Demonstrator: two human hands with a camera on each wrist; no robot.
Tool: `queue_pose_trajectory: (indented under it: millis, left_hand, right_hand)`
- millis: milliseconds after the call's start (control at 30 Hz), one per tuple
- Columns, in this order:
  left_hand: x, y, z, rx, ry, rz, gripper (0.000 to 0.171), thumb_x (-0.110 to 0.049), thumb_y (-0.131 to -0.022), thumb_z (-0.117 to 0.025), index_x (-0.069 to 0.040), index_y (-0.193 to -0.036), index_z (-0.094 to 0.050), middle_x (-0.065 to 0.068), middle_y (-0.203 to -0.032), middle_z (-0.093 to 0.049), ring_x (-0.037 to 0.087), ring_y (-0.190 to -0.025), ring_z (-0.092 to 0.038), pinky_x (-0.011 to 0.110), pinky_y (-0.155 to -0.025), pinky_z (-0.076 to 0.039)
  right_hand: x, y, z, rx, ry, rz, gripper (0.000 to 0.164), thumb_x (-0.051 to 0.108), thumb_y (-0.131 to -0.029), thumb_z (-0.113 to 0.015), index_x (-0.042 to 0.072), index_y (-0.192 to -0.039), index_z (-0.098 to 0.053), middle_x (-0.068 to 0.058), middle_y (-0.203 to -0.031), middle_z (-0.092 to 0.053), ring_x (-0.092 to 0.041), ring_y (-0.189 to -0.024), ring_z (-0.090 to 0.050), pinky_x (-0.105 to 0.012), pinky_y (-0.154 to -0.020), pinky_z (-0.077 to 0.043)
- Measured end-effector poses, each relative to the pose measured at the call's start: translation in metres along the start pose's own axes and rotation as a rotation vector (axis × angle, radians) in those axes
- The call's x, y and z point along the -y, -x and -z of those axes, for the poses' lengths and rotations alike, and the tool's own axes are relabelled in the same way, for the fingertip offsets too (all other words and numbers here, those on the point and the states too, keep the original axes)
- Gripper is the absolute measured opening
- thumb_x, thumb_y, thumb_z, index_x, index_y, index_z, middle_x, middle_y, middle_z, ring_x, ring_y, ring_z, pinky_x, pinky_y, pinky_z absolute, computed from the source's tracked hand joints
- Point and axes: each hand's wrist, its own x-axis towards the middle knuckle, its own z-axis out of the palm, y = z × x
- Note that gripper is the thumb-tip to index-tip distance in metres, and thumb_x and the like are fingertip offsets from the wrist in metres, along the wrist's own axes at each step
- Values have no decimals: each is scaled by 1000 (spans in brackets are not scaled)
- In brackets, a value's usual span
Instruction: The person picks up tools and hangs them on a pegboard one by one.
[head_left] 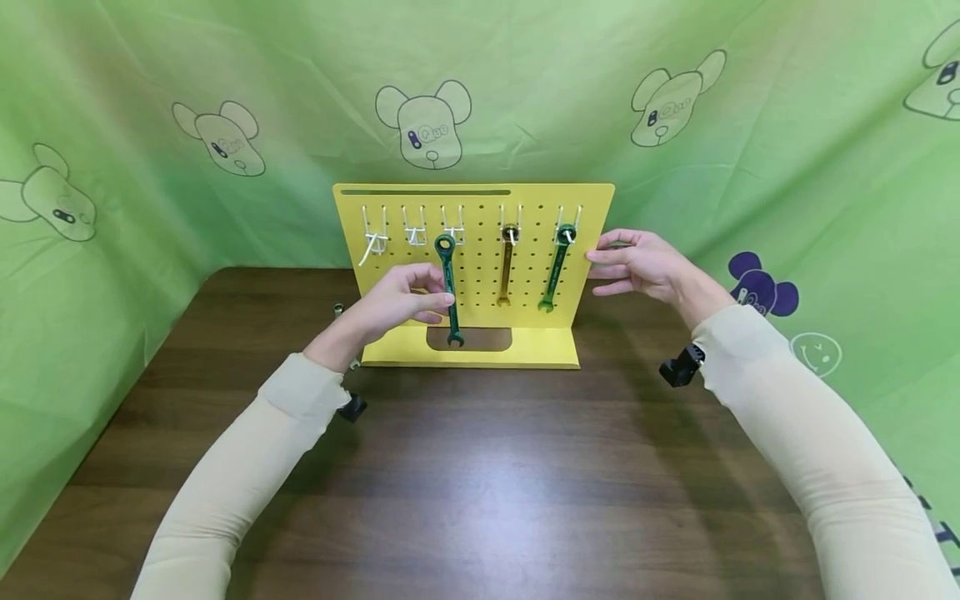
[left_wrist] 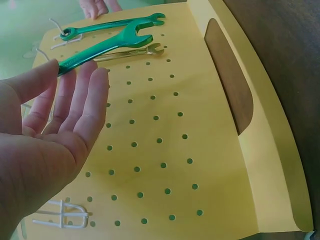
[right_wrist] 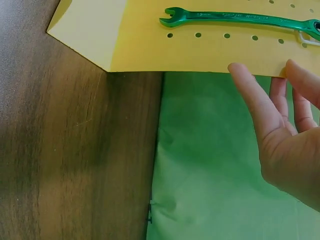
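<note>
My left hand (head_left: 408,300) pinches a green combination wrench (head_left: 449,283) by its shaft, thumb in front and fingers behind. The wrench stands nearly upright, ring end up, its ring overlapping the third white hook (head_left: 453,229) in the head view. In the left wrist view its open jaw end (left_wrist: 135,40) points away from the hand. My right hand (head_left: 641,267) holds the right edge of the yellow pegboard (head_left: 480,287), thumb at the front and some fingertips hidden behind it. A gold wrench (head_left: 506,271) and another green wrench (head_left: 556,271) hang on hooks further right.
Two hooks (head_left: 375,243) at the board's left carry nothing. Silvery wrench ends (head_left: 338,309) show on the brown table (head_left: 480,467), beside the board and partly behind my left wrist. A green printed curtain (head_left: 525,108) surrounds the table at the back and sides.
</note>
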Motion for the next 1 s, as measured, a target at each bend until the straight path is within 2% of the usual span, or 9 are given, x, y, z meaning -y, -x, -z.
queue_pose_trajectory:
  millis: [200,333,433,500,733,900,1000]
  left_hand:
    - [-1,-8,0,-8,3,31,15,-7,-98,-68,-1,-108,-60,14,-106,-56,35,-96,-65,54,-93,-56]
    - [1,-10,-1,-15,24,63,16,-6,-97,-69,0,-110,-60,14,-105,-56,43,-101,-63,55,-96,-54]
    - [2,-11,-1,-20,33,77,17,-5,-97,-68,1,-110,-60,14,-105,-55,51,-108,-59,52,-94,-56]
    - [3,-12,-1,-24,39,85,17,-5,-97,-68,1,-111,-60,14,-105,-55,51,-108,-58,51,-93,-57]
    - [13,-19,-1,-43,99,132,22,-6,-99,-66,2,-117,-55,14,-108,-56,34,-101,-64,52,-95,-55]
    - [22,-24,-3,-48,114,192,25,-20,-105,-58,-2,-122,-52,18,-126,-55,35,-120,-57,49,-107,-48]
    - [28,-26,-4,-20,109,226,36,-32,-108,-51,-2,-128,-49,21,-137,-52,37,-128,-51,51,-112,-41]
  right_hand:
    - [0,-1,2,-9,5,4,12,6,-95,-72,9,-99,-62,-6,-104,-70,-32,-105,-70,-53,-89,-57]
    - [0,-3,1,-6,1,3,12,6,-95,-72,9,-99,-62,-6,-102,-71,-32,-103,-71,-53,-87,-58]
    - [0,-5,1,-10,9,10,11,6,-95,-71,9,-99,-62,-6,-101,-71,-32,-102,-71,-53,-86,-59]
    - [-1,-5,1,-13,18,14,11,6,-96,-71,9,-99,-61,-6,-101,-71,-32,-103,-71,-54,-87,-58]
    - [-1,-7,1,-5,54,23,10,7,-97,-69,9,-100,-61,-5,-102,-68,-29,-100,-71,-54,-89,-57]
    - [-1,-7,2,-6,69,36,10,7,-97,-70,9,-101,-61,-6,-100,-65,-31,-103,-70,-53,-87,-58]
    - [-2,-7,1,-5,75,44,11,7,-97,-70,9,-101,-60,-6,-99,-64,-33,-104,-70,-53,-87,-58]
